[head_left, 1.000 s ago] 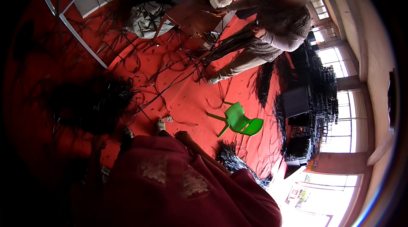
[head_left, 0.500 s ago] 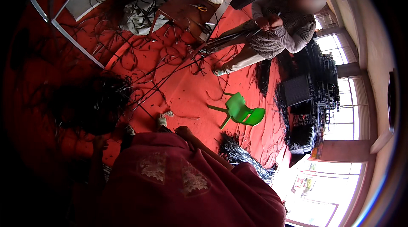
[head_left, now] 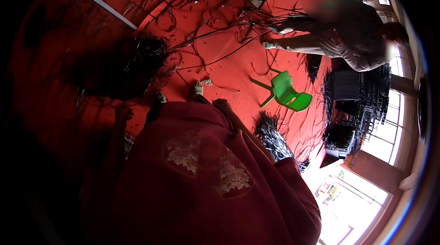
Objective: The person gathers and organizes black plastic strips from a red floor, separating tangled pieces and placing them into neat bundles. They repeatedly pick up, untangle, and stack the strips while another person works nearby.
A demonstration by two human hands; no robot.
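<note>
Both my arms hang beside my dark red top (head_left: pixel 183 199), which fills the lower middle. At its left, in shadow, my left hand (head_left: pixel 123 113) has curled fingers and shows nothing in them. It is nearest to a dark heap of thin black strips (head_left: pixel 123 68) on the red floor (head_left: pixel 220 59). My right hand (head_left: pixel 222 104) is closed in a loose fist at the top's upper right edge, with no object showing. My shoes (head_left: pixel 199 88) show between the hands. A green plastic chair (head_left: pixel 285 90) lies on its side right of my right hand.
A bundle of grey-black strips (head_left: pixel 272 136) lies beside my right arm. Long loose strips cross the floor toward another person (head_left: pixel 343 45) at the upper right. Black stacked items (head_left: pixel 355 103) line the right side near windows. A metal bar (head_left: pixel 104 5) is at upper left.
The view has shifted, so the floor, chair and strips now sit higher and farther right. The other person, earlier facing me with strips in hand, has turned toward the right.
</note>
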